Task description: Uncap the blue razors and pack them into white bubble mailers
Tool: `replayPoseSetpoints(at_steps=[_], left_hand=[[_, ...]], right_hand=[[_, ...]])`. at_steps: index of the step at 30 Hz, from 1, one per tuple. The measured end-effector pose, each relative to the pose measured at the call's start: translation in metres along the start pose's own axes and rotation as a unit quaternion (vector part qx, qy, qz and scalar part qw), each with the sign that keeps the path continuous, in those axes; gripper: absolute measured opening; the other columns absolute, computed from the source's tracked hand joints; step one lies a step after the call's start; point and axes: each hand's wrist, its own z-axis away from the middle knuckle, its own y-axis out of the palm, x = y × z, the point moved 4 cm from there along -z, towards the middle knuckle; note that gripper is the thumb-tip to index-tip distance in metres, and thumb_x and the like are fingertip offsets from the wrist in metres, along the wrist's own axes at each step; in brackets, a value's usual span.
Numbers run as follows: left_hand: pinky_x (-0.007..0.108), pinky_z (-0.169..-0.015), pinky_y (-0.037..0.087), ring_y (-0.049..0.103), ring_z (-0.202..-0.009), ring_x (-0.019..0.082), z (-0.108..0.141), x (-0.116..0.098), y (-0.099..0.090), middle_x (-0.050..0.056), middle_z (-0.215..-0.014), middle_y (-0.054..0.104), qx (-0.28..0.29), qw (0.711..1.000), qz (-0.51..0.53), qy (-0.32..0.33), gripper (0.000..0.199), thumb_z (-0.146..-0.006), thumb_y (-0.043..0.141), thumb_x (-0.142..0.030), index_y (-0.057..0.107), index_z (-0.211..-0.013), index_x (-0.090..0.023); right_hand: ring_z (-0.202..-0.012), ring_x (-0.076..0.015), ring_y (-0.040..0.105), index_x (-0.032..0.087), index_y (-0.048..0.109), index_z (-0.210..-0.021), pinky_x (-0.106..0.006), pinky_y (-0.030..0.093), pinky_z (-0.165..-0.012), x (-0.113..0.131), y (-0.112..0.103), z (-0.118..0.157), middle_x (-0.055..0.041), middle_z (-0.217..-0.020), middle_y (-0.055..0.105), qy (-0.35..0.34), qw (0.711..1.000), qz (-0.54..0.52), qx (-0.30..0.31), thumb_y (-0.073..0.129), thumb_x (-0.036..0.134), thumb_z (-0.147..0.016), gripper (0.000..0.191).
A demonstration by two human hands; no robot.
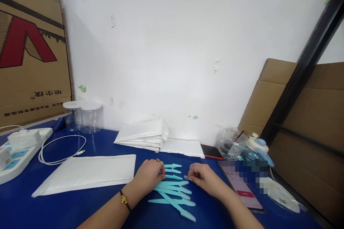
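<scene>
Several turquoise plastic sticks with pale, blade-like ends point(174, 200) lie in a loose row on the blue table point(107, 207), some crossing each other. My left hand point(152, 173), with a ring and a dark bracelet, is closed over the left ends of the upper sticks; its fingertips hide what they grip. To the right of the row, my right hand point(201, 177) has its fingers curled together, and small pale tips show at its fingertips. A flat white padded envelope point(91, 171) lies left of my left hand.
White envelopes point(142, 132) are stacked against the wall. Clear jars point(91, 118), a white cable point(61, 137) and a power strip point(27, 154) stand or lie left. A lit phone point(242, 186), a dark phone point(211, 151) and a clear plastic cup point(231, 143) are right.
</scene>
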Motion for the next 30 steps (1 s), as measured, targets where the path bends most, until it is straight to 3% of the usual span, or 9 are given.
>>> replayPoseSetpoints(at_steps=[11, 19, 22, 25, 28, 30], left_hand=[[0.027, -0.069, 0.032, 0.058, -0.077, 0.015, 0.000, -0.003, 0.000, -0.003, -0.080, 0.065, -0.007, 1.000, 0.007, 0.006, 0.004, -0.076, 0.059, -0.024, 0.062, -0.074, -0.022], [0.028, -0.071, 0.033, 0.058, -0.078, 0.015, -0.001, -0.011, 0.008, -0.003, -0.081, 0.065, 0.013, 0.999, 0.012, 0.032, 0.006, -0.077, 0.059, -0.026, 0.063, -0.074, -0.022], [0.027, -0.070, 0.034, 0.058, -0.080, 0.016, -0.001, -0.007, 0.005, -0.003, -0.082, 0.064, 0.005, 0.999, 0.026, 0.025, 0.011, -0.076, 0.060, -0.033, 0.064, -0.078, -0.024], [0.028, -0.073, 0.035, 0.056, -0.090, 0.019, -0.002, 0.000, -0.003, 0.000, -0.091, 0.063, -0.029, 1.000, 0.009, 0.006, 0.017, -0.079, 0.057, -0.036, 0.064, -0.088, -0.024], [0.030, -0.077, 0.035, 0.054, -0.097, 0.021, -0.003, 0.005, -0.006, 0.002, -0.096, 0.063, -0.035, 0.999, -0.027, -0.013, 0.015, -0.080, 0.054, -0.029, 0.064, -0.090, -0.024], [0.030, -0.077, 0.035, 0.054, -0.097, 0.021, -0.004, 0.007, -0.005, 0.002, -0.096, 0.063, -0.028, 0.999, -0.036, -0.017, 0.014, -0.080, 0.054, -0.027, 0.064, -0.089, -0.024]], right_hand=[[-0.062, -0.0112, 0.054, 0.019, 0.067, -0.077, -0.019, 0.038, -0.056, 0.001, 0.004, -0.003, -0.0006, -0.075, 0.061, -0.001, 1.000, -0.010, -0.006, 0.054, 0.017, -0.079, 0.013], [-0.065, -0.0119, 0.055, 0.020, 0.069, -0.075, -0.019, 0.039, -0.058, 0.018, 0.015, -0.007, -0.0002, -0.072, 0.062, -0.020, 1.000, -0.014, -0.008, 0.057, 0.016, -0.077, 0.014], [-0.068, -0.0135, 0.058, 0.021, 0.071, -0.079, -0.021, 0.042, -0.062, 0.014, 0.003, -0.006, -0.0017, -0.077, 0.065, -0.022, 0.999, -0.023, -0.014, 0.055, 0.019, -0.079, 0.016], [-0.074, -0.0164, 0.060, 0.020, 0.071, -0.080, -0.024, 0.044, -0.068, -0.003, -0.027, 0.002, -0.0034, -0.081, 0.068, 0.015, 0.997, -0.007, -0.082, 0.053, 0.022, -0.080, 0.018], [-0.063, -0.0157, 0.057, 0.020, 0.068, -0.072, -0.024, 0.041, -0.058, -0.021, -0.048, 0.011, -0.0020, -0.069, 0.066, 0.092, 0.989, 0.060, -0.097, 0.054, 0.018, -0.075, 0.015], [-0.060, -0.0151, 0.056, 0.019, 0.067, -0.070, -0.023, 0.039, -0.055, -0.027, -0.049, 0.013, -0.0016, -0.066, 0.064, 0.107, 0.988, 0.083, -0.077, 0.053, 0.014, -0.071, 0.015]])
